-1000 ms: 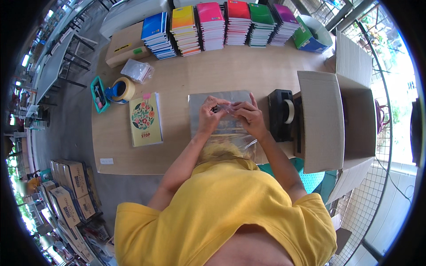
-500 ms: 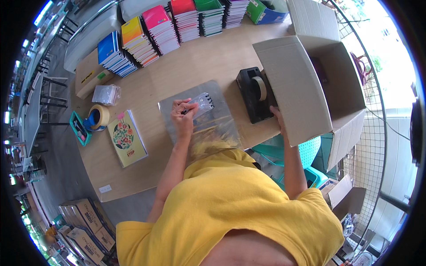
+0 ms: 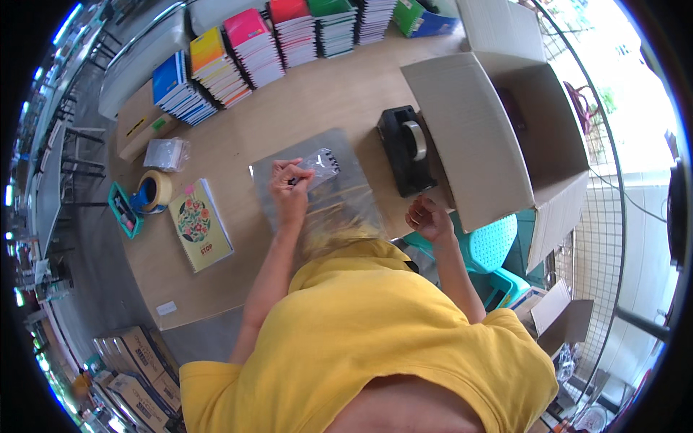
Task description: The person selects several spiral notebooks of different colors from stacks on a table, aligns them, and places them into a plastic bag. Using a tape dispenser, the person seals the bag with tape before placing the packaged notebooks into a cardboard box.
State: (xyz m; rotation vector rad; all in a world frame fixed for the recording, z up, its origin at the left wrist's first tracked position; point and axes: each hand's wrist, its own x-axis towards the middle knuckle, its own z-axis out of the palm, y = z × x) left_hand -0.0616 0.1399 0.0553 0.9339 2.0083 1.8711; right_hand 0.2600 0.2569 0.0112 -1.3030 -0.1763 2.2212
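Film [image 3: 315, 167] already seems to cover the small black-coiled pad [image 3: 332, 160] clamped in my left grip [image 3: 289, 182], though from here I cannot tell whether it is closed, while just beyond my right grip [image 3: 429, 218], half-curled with its hold unclear, stands the tape dispenser [image 3: 399, 153].
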